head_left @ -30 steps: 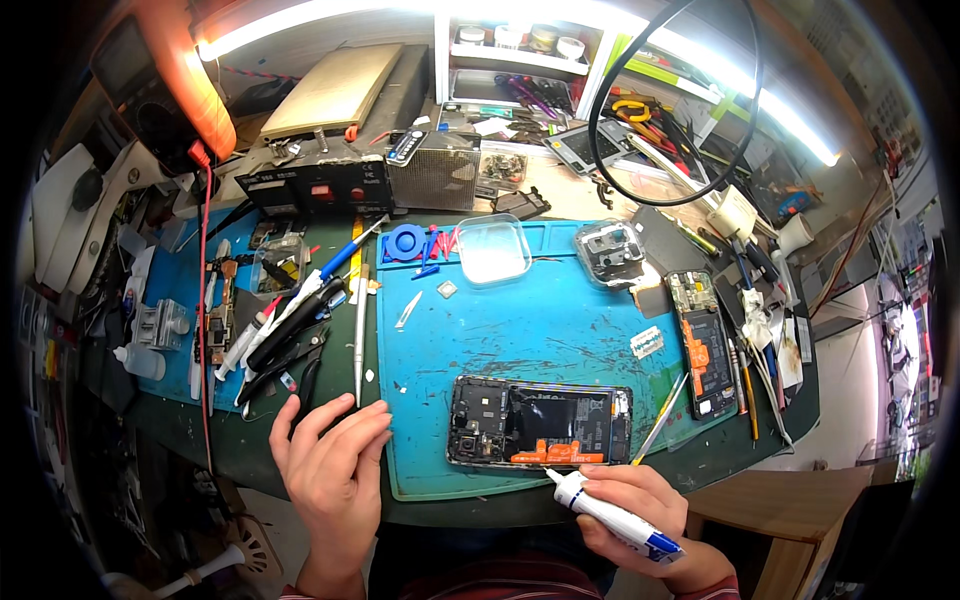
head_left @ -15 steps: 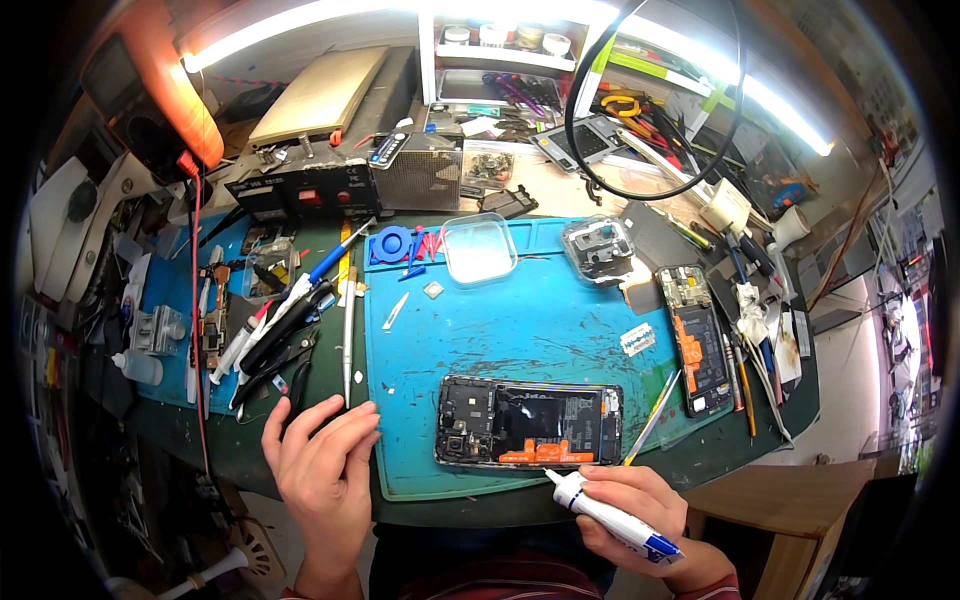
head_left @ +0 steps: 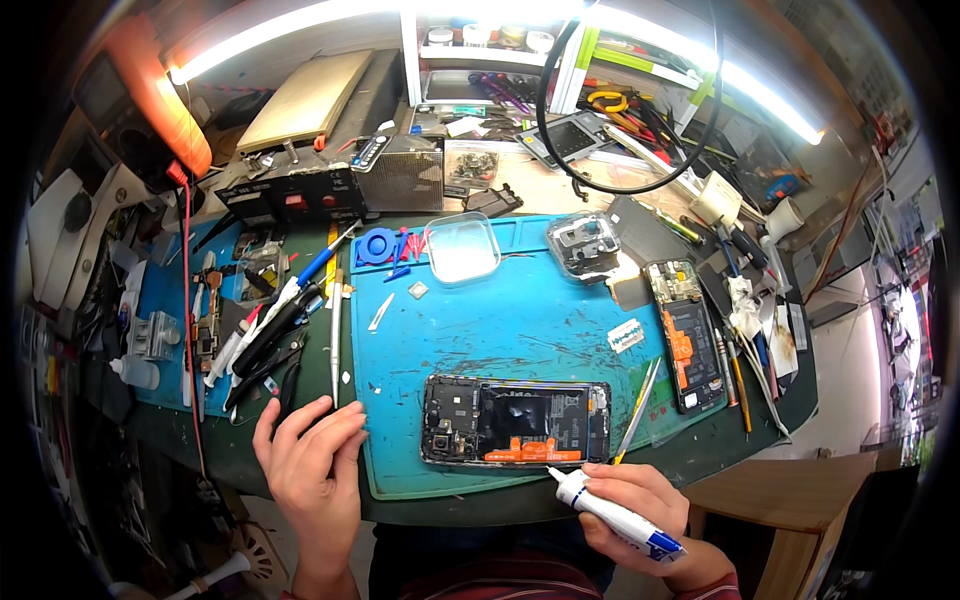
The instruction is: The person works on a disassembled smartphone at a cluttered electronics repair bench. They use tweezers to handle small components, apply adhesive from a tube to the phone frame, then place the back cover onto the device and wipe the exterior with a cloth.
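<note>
An opened smartphone [head_left: 515,420] lies flat on the blue work mat [head_left: 480,340], its battery, orange tab and camera parts exposed. Wrapped round a white and blue glue tube [head_left: 620,520] is my right hand [head_left: 640,505]. The tube's narrow nozzle points at the phone's near edge, close to the orange tab; whether it touches, I cannot tell. My left hand [head_left: 315,465] is empty, fingers apart, over the mat's near left corner beside a slim silver tool [head_left: 336,350].
To the right lie a second opened phone [head_left: 685,335], tweezers [head_left: 638,408] and a razor blade [head_left: 626,336]. A clear plastic lid [head_left: 462,248] and a clear box of parts [head_left: 584,246] sit farther back. Pliers [head_left: 290,385] and syringes lie left; a black cable loop [head_left: 545,110] hangs overhead.
The view has shifted slightly, so the bench things appear farther left. The tube's nozzle now sits a little farther right along the phone's near edge. Both hands keep their poses.
</note>
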A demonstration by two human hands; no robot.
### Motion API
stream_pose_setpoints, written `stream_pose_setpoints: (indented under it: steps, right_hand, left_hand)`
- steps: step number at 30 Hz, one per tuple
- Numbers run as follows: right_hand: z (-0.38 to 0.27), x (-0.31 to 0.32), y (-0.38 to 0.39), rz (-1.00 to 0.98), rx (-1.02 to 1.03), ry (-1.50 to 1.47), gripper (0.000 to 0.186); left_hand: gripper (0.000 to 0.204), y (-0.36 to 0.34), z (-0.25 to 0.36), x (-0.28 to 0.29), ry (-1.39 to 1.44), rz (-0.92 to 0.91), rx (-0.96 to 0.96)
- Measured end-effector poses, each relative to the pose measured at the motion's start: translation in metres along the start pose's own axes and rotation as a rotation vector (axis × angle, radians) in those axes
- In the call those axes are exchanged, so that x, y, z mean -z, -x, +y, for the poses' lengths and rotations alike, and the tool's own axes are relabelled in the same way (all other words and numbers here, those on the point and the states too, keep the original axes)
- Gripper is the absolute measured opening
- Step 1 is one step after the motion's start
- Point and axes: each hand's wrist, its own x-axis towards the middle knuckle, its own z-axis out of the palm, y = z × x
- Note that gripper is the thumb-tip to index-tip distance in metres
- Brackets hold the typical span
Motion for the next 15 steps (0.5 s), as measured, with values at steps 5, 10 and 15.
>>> stream_pose_setpoints:
  steps: [5, 10, 15]
  right_hand:
    - [-0.0008, 0.0028, 0.0018, 0.009, -0.020, 0.003, 0.037]
    - [-0.0007, 0.0056, 0.0044, 0.021, -0.028, 0.021, 0.037]
    - [-0.0008, 0.0078, 0.0054, 0.027, -0.027, 0.033, 0.036]
  left_hand:
    - [0.016, 0.0003, 0.0005, 0.0001, -0.006, -0.001, 0.003]
    - [0.015, -0.0003, 0.0006, 0.0000, -0.010, -0.004, 0.004]
    - [0.015, 0.0008, -0.0003, -0.0012, -0.005, 0.010, 0.015]
